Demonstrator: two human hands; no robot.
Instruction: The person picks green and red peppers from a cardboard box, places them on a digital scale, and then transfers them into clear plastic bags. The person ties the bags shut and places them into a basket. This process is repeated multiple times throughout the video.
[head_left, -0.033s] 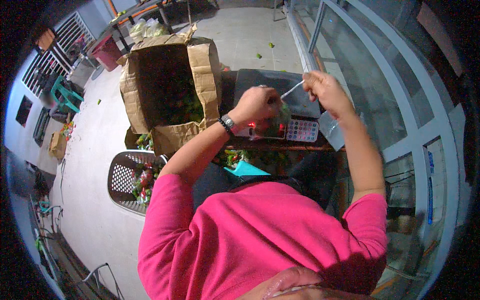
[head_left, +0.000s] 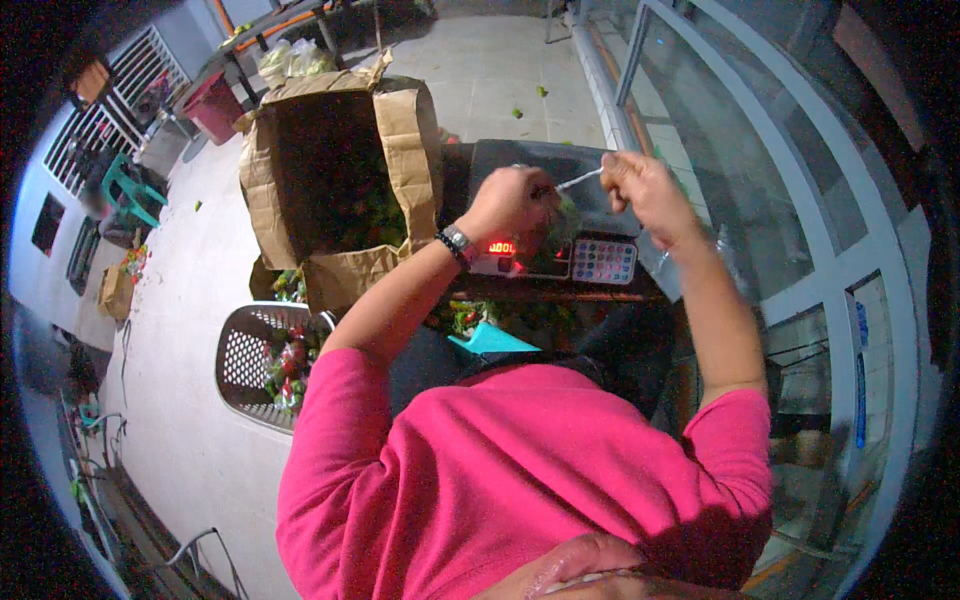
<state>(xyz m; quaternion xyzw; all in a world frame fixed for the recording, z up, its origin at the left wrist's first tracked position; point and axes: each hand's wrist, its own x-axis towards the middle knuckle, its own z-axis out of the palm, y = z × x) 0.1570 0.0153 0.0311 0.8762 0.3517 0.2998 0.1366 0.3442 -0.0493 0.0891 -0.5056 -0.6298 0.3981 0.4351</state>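
Note:
My left hand [head_left: 512,208] is closed around the neck of a small see-through plastic bag [head_left: 563,222] with green produce in it. The bag's top is twisted into a thin white strand, and my right hand [head_left: 645,190] pinches its far end. Both hands are above a digital scale [head_left: 605,260] with a dark platform, a lit red display and a keypad. The left hand partly hides the bag and the display. Beside the scale, under my right forearm, lie thin plastic bags [head_left: 668,262].
A large open brown paper bag [head_left: 410,160] holding dark green produce stands left of the scale. Below it is a grey perforated basket [head_left: 240,365] with bagged red and green peppers [head_left: 288,365]. A glass-panelled frame [head_left: 740,130] runs along the right. A teal plastic piece [head_left: 492,338] shows at my lap.
Both hands have shifted slightly, the right one a little left and down with the twisted bag end. More of the red display shows beside my left wrist.

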